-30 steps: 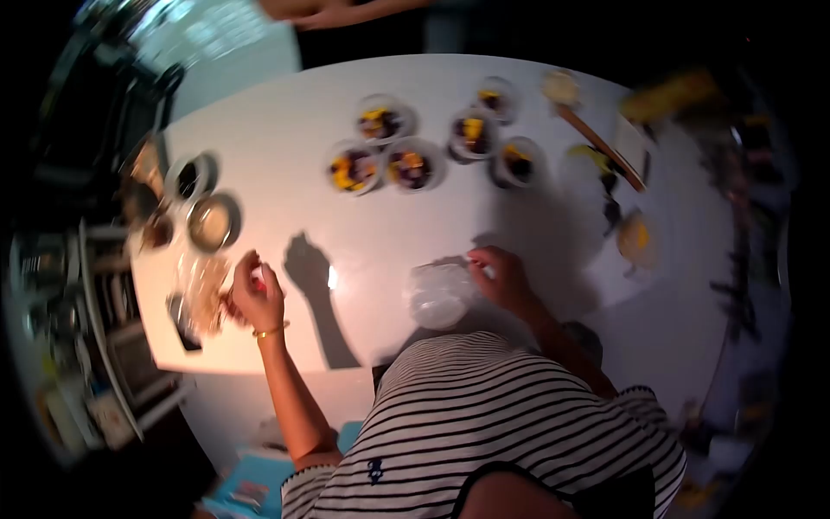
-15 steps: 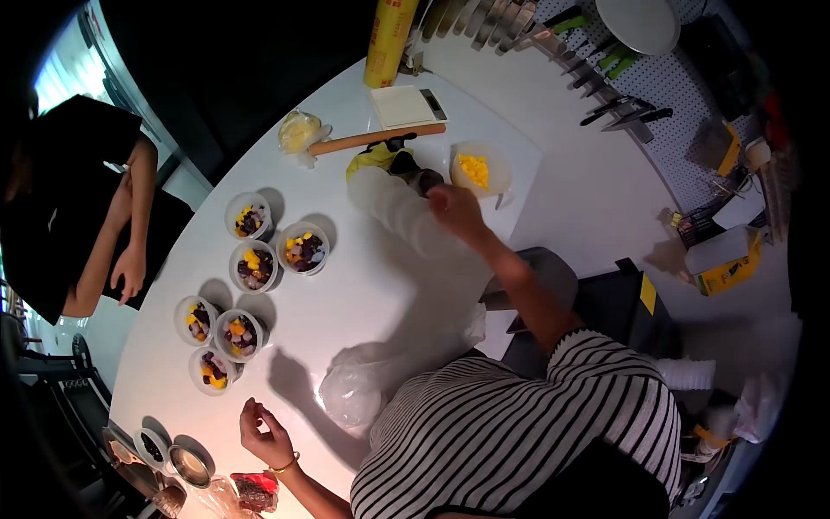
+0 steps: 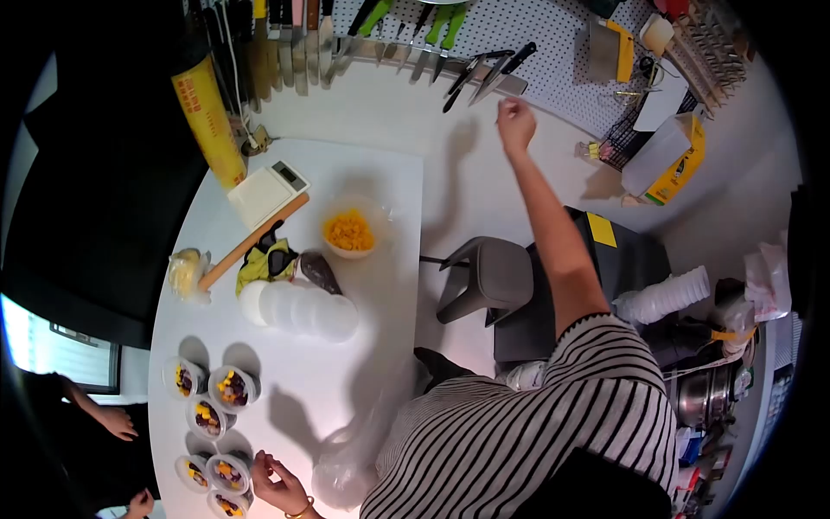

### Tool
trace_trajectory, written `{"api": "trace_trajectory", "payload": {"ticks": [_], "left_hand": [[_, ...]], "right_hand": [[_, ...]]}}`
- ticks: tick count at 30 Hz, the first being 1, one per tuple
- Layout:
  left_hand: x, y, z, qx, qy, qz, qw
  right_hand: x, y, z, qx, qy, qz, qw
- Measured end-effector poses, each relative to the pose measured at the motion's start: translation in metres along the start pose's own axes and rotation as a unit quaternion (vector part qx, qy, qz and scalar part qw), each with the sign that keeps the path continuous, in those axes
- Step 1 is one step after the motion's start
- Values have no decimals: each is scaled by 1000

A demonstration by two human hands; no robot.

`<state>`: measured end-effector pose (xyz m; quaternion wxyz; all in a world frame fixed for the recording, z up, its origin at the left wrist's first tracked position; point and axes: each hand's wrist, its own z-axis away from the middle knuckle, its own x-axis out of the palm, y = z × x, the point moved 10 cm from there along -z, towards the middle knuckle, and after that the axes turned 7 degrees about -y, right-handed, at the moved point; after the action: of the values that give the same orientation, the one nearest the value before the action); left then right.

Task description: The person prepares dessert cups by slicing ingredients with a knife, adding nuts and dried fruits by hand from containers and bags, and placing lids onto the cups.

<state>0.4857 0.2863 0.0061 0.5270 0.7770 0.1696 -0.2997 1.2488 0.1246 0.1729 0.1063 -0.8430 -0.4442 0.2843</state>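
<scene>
The person's right hand (image 3: 516, 128) is stretched forward, off the table (image 3: 391, 164), and it is near the dark-handled knives (image 3: 508, 69) on the wall strip, just under them in the view; its fingers are folded inward, and one cannot tell whether they pinch something or only press together; the left hand (image 3: 278, 484) is low over the near part of the table, with fingers loosely bent and the thumb close to them, but it cannot be told whether the tips meet; it is just beside the nearest of six cups (image 3: 228, 473), which stand upright in two groups of three along the table's left side and contain dark purple and yellow pieces; a clear bag (image 3: 344, 476) lies between this hand and the striped shirt (image 3: 527, 424); farther on the table, white discs (image 3: 330, 317) lie overlapping in a row, and against them are a green item (image 3: 252, 271) and a dark packet (image 3: 319, 272); behind these, a bowl (image 3: 385, 223) holds yellow cubes (image 3: 348, 231); a rolling pin (image 3: 253, 242) lies slantwise between a wrapped bundle (image 3: 188, 272) and a scale (image 3: 259, 195), and a yellow roll (image 3: 209, 121) is beside the scale; a grey stool (image 3: 488, 281) is just beside the table's right edge; at the far left, another person's arm (image 3: 102, 415) is seen, near the cups.
</scene>
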Motion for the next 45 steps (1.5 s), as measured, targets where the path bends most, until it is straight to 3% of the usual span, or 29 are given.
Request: {"api": "trace_trajectory", "payload": {"ticks": [3, 5, 6, 8, 9, 10, 12, 13, 16, 19, 20, 21, 22, 24, 25, 26, 27, 28, 31, 35, 36, 37, 39, 45], "left_hand": [[25, 22, -22, -30, -48, -27, 998], [45, 41, -28, -5, -49, -11, 999], [49, 41, -24, -21, -52, -28, 998], [60, 45, -18, -46, -69, -22, 996], [59, 57, -19, -36, -62, -41, 997], [58, 61, -23, -64, -64, -55, 994], [57, 63, -18, -32, -49, -39, 998], [57, 63, -19, -33, -52, -35, 997], [56, 61, -14, -39, -28, -52, 997], [51, 48, 2, -56, -26, -38, 997], [47, 42, 7, -65, -15, -25, 997], [43, 38, 13, -74, -6, -13, 997], [38, 35, 19, -79, -1, -4, 997], [32, 30, 28, -75, -4, -1, 997], [29, 29, 33, -73, -10, -3, 997], [23, 28, 38, -73, 0, 3, 997], [16, 28, 43, -70, 2, -2, 998], [10, 28, 49, -68, 5, -10, 998], [-10, 17, 75, -87, 39, 7, 995], [-33, -3, 109, -133, 86, 36, 987], [-37, -10, 117, -147, 99, 43, 983], [-42, -16, 124, -163, 111, 50, 979], [-50, -21, 128, -162, 123, 49, 978], [-67, -40, 123, -151, 123, 36, 980]], "right_hand": [[10, 39, -83, 111, -20, 58, 992], [35, 55, -121, 57, -7, 174, 983], [86, 88, -149, -41, -99, 276, 955], [174, 142, -177, -289, -219, 428, 828], [198, 142, -188, -307, -218, 411, 830], [194, 133, -192, -284, -177, 364, 869], [134, 122, -203, -109, -65, 189, 974], [96, 131, -206, -32, -18, 118, 992], [49, 167, -226, 37, 19, 103, 994], [83, 180, -211, -45, -94, 258, 961], [106, 159, -183, -93, -165, 233, 954], [107, 85, -128, -137, -239, -1, 961], [94, -19, -57, -148, -326, -233, 904], [42, -218, 105, -63, -408, -342, 844], [45, -281, 177, -78, -514, -420, 744], [38, -337, 242, -56, -527, -485, 696], [4, -411, 302, -116, -569, -516, 630], [-9, -458, 364, 9, -668, -605, 434], [-65, -553, 462, -40, -703, -653, 278], [-86, -589, 517, -195, -703, -622, 282], [-82, -593, 517, -169, -689, -626, 324], [-83, -597, 521, -173, -693, -622, 320], [-89, -603, 517, -263, -651, -618, 354], [-77, -599, 523, -231, -687, -575, 378]]}}
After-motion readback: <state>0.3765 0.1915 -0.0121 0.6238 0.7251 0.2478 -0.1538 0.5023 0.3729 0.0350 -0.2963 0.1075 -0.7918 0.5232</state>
